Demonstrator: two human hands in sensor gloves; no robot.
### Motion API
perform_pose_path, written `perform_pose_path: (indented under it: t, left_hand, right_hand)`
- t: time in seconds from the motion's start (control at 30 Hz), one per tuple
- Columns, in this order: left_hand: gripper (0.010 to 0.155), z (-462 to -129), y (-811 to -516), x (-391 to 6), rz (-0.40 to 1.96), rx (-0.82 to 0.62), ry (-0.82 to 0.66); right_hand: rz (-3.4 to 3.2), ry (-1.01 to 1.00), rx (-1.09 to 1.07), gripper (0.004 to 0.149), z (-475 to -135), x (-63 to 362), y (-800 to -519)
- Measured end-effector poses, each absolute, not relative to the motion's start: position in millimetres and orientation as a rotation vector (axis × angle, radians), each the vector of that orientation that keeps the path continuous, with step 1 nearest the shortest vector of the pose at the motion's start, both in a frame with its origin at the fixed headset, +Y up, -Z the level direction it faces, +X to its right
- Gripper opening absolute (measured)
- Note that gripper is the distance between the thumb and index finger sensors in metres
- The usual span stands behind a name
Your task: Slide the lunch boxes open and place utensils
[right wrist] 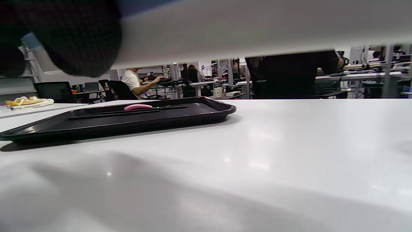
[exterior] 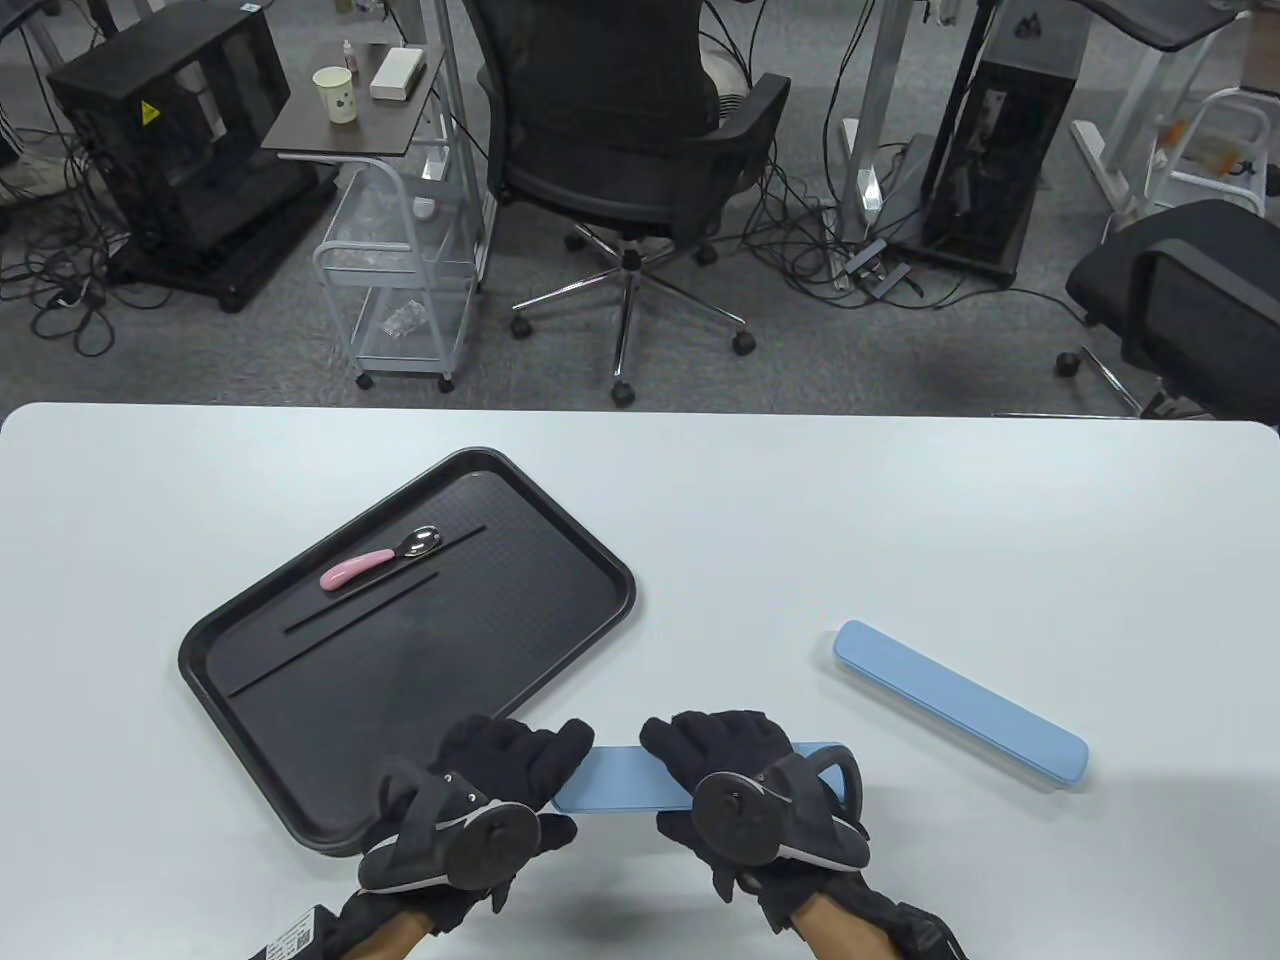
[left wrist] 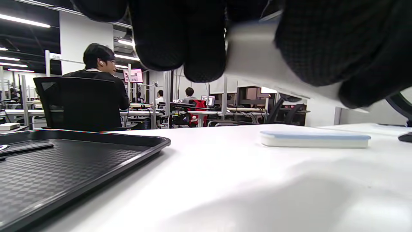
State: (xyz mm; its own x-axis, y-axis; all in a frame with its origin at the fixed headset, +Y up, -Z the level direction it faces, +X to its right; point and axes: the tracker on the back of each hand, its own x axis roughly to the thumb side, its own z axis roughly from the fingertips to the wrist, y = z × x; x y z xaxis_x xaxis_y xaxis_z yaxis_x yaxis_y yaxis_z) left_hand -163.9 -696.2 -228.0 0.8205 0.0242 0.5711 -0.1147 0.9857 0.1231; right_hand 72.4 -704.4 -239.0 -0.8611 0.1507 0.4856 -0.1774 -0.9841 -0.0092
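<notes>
— Gloves? 
— Black knit fabric on the left hand [exterior: 480, 800] and right hand [exterior: 750, 800]; bare skin at both wrists.
— Trackers? 
— Round black units, grey-edged, strapped behind the knuckles.

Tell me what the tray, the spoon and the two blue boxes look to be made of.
Tray: likely moulded black plastic, matte, with a textured grid floor.
Spoon: shiny metal bowl, pink handle, probably plastic or silicone.
Blue box on the table: smooth matte plastic, pale blue lid over a white base.
Held box: looks the same.
</notes>
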Motion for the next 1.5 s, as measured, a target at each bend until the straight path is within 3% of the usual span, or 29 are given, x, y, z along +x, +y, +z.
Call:
perform_pose_path:
  t: [0.43,0.93,1.27,1.5]
  left_hand:
    - [0.075,-263.3,-695.0,-252.6,0.307,0.124,-0.276]
    - [0.077,-268.8,-702.0,-259.5,0.317,0.090,-0.256]
    - [0.077,-268.7,-703.2,-259.5,0.314,0.077,-0.259]
    - [0.077,-271.3,-705.7,-264.0,0.330,0.062,-0.240]
  right_hand:
    - [2.948,0.140,0.417,0.077,-275.7,125.9,-733.0]
    - [3.033,0.442,0.279,0.076,-290.7,138.0,-772.9]
    - [2.947,0.501,0.254,0.086,-290.4,142.1,-772.3]
    - [2.930,0.203,0.179,0.085,-285.4,156.9,-732.0]
